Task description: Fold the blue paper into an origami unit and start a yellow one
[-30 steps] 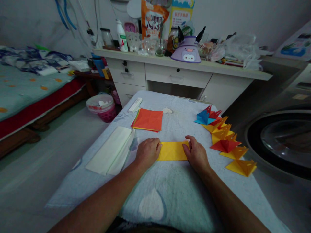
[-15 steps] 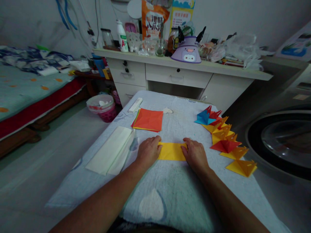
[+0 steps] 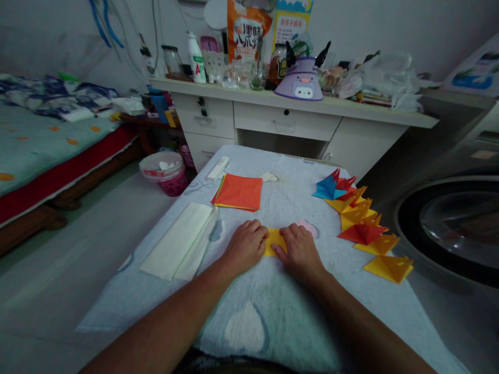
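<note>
A folded sheet of yellow origami paper [image 3: 275, 242] lies on the cloth in front of me, its two ends hidden under my hands. My left hand [image 3: 248, 243] has its curled fingers on the paper's left end. On the right part rests my right hand [image 3: 299, 250], fingers bent over it and thumb pressed onto the near side. Beyond my left hand is a stack of square paper [image 3: 238, 192] with an orange-red sheet on top. Folded paper pieces in blue, red and yellow, such as a yellow one [image 3: 390, 267], form a row along the table's right side.
A folded whitish cloth or paper [image 3: 177, 241] lies left of my forearm. Near the far left corner sits a small white box [image 3: 218, 169]. A white desk [image 3: 284, 117] holding bottles and bags stands behind, a pink bin [image 3: 171, 179] at left, a washing machine [image 3: 460, 223] at right.
My hands have come closer together, the right one moving left and the left one slightly right. Less of the yellow paper shows between them, and a pink patch on the cloth is now uncovered.
</note>
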### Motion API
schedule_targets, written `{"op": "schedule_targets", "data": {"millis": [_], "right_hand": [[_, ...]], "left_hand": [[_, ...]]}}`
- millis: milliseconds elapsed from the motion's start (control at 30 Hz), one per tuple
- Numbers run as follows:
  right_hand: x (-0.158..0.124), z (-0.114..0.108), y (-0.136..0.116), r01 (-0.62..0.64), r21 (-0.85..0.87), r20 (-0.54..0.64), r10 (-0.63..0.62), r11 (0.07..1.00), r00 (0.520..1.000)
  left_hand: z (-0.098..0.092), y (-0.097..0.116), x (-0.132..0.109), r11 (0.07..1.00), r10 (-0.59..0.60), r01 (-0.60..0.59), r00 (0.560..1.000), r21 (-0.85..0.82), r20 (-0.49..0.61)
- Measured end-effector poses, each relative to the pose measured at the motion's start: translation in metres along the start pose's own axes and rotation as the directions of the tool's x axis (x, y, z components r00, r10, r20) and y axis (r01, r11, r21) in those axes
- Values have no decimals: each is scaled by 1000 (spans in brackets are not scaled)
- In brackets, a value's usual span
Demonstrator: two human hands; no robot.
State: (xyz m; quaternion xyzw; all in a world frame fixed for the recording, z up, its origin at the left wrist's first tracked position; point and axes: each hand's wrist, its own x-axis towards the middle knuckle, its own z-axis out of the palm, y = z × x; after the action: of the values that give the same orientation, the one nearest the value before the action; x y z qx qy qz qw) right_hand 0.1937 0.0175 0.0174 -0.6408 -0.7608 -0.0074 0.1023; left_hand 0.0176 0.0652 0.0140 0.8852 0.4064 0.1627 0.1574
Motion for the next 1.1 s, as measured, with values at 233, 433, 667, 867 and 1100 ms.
{"op": "schedule_targets", "data": {"millis": [233, 433, 667, 867, 1100], "right_hand": [[-6, 0, -6, -19, -36, -24, 18, 999, 1000], [-8, 0, 12, -29, -23, -6, 29, 999, 1000], [-10, 5, 51, -84, -4, 60, 84, 996, 995], [-9, 1, 75, -109, 92, 217, 87, 990, 972], [-10, -10, 87, -101, 190, 323, 34, 977, 946]], "left_hand": [[-12, -7, -10, 999, 21, -19, 999, -37, 50], [-17, -17, -11, 994, 61, -50, 992, -96, 113], [-21, -21, -11, 987, 60, -33, 983, -156, 173], [-23, -26, -11, 978, 84, -40, 975, -206, 207], [-27, -29, -12, 968, 88, -27, 968, -251, 235]]}}
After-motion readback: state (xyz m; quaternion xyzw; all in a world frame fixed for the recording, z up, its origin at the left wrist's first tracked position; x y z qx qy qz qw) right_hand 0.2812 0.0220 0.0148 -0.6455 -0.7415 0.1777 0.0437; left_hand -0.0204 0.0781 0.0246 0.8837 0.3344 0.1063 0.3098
